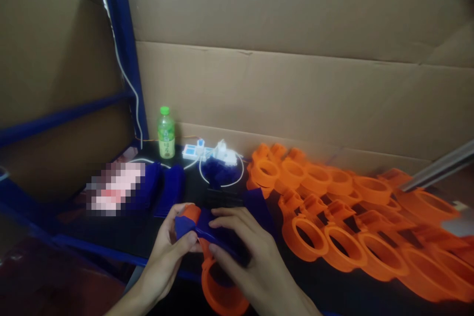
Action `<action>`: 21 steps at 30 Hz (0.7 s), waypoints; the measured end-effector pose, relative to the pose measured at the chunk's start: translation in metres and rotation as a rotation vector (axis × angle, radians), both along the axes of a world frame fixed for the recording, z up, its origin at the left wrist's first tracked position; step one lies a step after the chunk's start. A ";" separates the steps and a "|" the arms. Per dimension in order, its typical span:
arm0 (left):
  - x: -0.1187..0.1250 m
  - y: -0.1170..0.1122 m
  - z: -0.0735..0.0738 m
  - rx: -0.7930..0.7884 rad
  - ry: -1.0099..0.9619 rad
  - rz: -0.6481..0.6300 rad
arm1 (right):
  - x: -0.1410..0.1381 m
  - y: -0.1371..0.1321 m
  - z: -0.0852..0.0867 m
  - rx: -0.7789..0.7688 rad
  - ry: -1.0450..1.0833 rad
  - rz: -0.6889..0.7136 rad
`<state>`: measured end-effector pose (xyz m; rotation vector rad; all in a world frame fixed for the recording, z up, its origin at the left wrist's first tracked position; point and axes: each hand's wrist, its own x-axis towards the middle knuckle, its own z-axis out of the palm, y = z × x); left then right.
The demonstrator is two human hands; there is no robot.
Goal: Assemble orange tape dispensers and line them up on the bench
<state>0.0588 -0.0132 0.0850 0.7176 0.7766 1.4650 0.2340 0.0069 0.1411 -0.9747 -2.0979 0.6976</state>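
Observation:
My left hand (171,252) is closed around the upper end of an orange plastic ring-shaped part (218,294), its thumb pressing on a dark blue sheet (207,224) wrapped about that end. On the other side, my right hand (255,252) grips the same blue sheet between thumb and fingers. The ring of the orange part hangs below my hands, partly hidden by the right one. More blue sheets (170,190) lie beyond my left hand, and another blue piece (259,202) lies just past my right hand.
Several similar orange ring parts (344,249) stand in rows on the right of the black table (122,234). A green-capped bottle (166,133) and a white power strip (190,152) with cables stand at the back. A blue metal post (124,44) rises at the left, before cardboard walls (296,19).

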 end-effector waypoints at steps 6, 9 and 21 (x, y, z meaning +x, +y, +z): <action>0.001 0.000 -0.002 0.015 0.012 0.031 | 0.001 -0.005 0.004 -0.001 0.002 -0.010; 0.001 -0.002 0.000 0.027 0.007 -0.008 | 0.002 -0.004 0.005 -0.008 0.011 -0.002; -0.003 -0.009 0.008 0.017 0.086 -0.009 | 0.008 -0.004 0.005 -0.234 0.073 0.043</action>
